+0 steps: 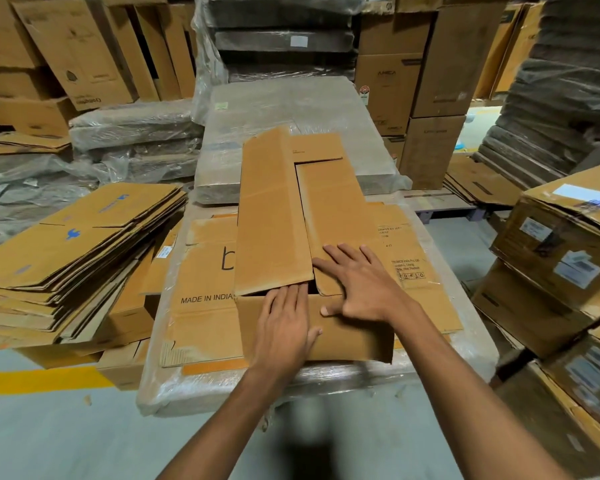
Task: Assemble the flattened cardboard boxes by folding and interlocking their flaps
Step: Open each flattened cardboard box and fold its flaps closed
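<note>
Head view: the brown cardboard box (354, 341) sits at frame centre on the plastic-wrapped surface (475, 344). The left hand (284, 320) lies flat, fingers straight, on its near wall at the long left flap (274, 216). The right hand (357, 282), fingers spread, presses down the right flap (336, 216); neither hand grasps anything.

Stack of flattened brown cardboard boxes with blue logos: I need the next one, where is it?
In the head view the stack of flattened brown boxes lies at left, beside the plastic-wrapped bundle under the half-folded cardboard box.
</note>
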`<state>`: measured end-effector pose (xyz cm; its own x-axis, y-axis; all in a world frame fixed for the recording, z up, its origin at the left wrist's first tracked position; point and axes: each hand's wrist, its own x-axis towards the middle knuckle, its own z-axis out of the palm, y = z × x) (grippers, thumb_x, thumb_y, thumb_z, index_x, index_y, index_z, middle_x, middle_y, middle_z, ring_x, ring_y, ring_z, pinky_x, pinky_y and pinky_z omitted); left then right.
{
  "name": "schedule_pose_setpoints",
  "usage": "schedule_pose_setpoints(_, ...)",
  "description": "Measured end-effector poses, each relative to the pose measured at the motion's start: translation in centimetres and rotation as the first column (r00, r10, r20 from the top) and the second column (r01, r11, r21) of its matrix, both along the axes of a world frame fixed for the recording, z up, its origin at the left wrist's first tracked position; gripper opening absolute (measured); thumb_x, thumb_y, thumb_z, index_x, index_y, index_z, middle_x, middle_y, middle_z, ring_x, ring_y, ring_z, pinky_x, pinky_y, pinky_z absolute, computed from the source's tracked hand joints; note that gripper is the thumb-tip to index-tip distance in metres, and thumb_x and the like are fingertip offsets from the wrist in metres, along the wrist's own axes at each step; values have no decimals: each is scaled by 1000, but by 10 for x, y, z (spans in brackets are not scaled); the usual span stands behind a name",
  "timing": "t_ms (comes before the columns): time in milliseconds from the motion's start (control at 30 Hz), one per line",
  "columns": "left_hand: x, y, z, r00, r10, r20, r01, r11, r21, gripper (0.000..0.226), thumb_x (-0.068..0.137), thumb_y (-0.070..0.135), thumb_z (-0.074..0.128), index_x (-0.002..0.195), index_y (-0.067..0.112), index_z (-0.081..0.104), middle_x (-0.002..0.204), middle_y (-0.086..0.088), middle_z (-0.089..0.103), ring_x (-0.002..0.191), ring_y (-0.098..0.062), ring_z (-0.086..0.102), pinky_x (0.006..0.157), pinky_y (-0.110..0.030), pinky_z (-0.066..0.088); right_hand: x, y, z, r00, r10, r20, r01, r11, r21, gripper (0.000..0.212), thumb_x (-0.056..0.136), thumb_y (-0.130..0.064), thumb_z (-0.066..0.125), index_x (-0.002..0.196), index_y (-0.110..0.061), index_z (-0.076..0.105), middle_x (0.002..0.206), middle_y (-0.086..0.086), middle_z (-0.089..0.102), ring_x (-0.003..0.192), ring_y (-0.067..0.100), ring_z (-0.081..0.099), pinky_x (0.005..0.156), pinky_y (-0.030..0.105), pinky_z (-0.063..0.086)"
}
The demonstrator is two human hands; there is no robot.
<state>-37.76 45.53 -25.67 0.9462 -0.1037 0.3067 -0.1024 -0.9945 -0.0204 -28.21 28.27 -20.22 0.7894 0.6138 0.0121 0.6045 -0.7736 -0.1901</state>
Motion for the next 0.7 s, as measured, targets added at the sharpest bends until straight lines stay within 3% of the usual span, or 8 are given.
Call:
schedule_pose_setpoints(100, 6, 1, -4, 999, 12, 43, -12, 1000, 14, 79, 83, 50, 76, 141, 3, 50, 131, -14, 63, 123, -29, 57, 111, -44, 41, -7, -2, -11, 991, -9, 135, 15, 999, -43, 90, 86, -72, 58, 161, -46, 15, 173, -4, 8, 159, 21, 3, 128, 51, 0)
schedule_pose_setpoints(233, 6, 10, 12, 977, -76, 197, 110, 980, -168, 82, 92, 48, 65, 153, 5, 30, 137, -16, 57, 123, -30, 54, 110, -40, 35, -8, -6, -16, 985, -3, 175, 7, 1000, -25, 87, 88, -76, 52, 161, -48, 12, 173, -4, 9, 159, 22, 5, 128, 51, 2)
schedule_pose_setpoints(333, 7, 16, 38, 962, -37, 270, 128, 937, -324, 94, 96, 43, 64, 162, 7, 7, 168, -17, 18, 148, -27, 29, 119, -39, 27, -8, -5, -17, 986, -16, 168, 17, 1000, -7, 88, 86, -77, 53, 161, -47, 16, 173, -4, 10, 159, 21, 6, 128, 50, 2)
schedule_pose_setpoints(367, 10, 20, 45, 956, 1, 293, 107, 929, -355, 94, 97, 41, 63, 163, 7, 5, 171, -14, 1, 156, -26, 12, 123, -38, 18, -8, -4, -16, 986, -20, 165, 21, 1000, -4, 89, 85, -77, 54, 161, -47, 17, 173, -4, 11, 159, 21, 6, 128, 50, 2)
schedule_pose_setpoints(433, 15, 35, 53, 944, 92, 317, 40, 921, -387, 92, 97, 41, 58, 162, 6, 4, 170, -15, -9, 158, -27, -6, 126, -41, 1, -8, -3, -16, 988, -28, 155, 27, 1000, 11, 91, 83, -76, 57, 160, -46, 20, 172, -4, 13, 159, 21, 6, 128, 49, 2)
schedule_pose_setpoints(567, 23, 72, 50, 941, 277, 193, -176, 890, -420, 93, 97, 46, 56, 162, 6, 3, 169, -19, -6, 157, -30, -10, 124, -47, -11, -9, -2, -14, 990, -31, 139, 30, 999, 10, 90, 83, -76, 58, 160, -46, 21, 172, -6, 13, 159, 19, 5, 128, 48, 0)
schedule_pose_setpoints(633, 28, 88, 41, 928, 372, 39, -304, 810, -501, 95, 97, 44, 61, 162, 7, 3, 169, -19, -4, 156, -32, -9, 123, -52, -9, -9, -2, -13, 990, -31, 141, 28, 999, 24, 90, 83, -76, 58, 160, -46, 22, 172, -6, 14, 159, 19, 5, 128, 47, -1)
schedule_pose_setpoints(700, 36, 103, 29, 882, 433, -189, -455, 670, -587, 94, 93, 44, 67, 160, 10, 11, 169, -18, 11, 156, -36, 5, 123, -58, 0, -9, -2, -13, 990, -30, 139, 25, 999, 35, 91, 82, -77, 59, 160, -45, 23, 172, -6, 14, 158, 19, 6, 128, 47, -1)
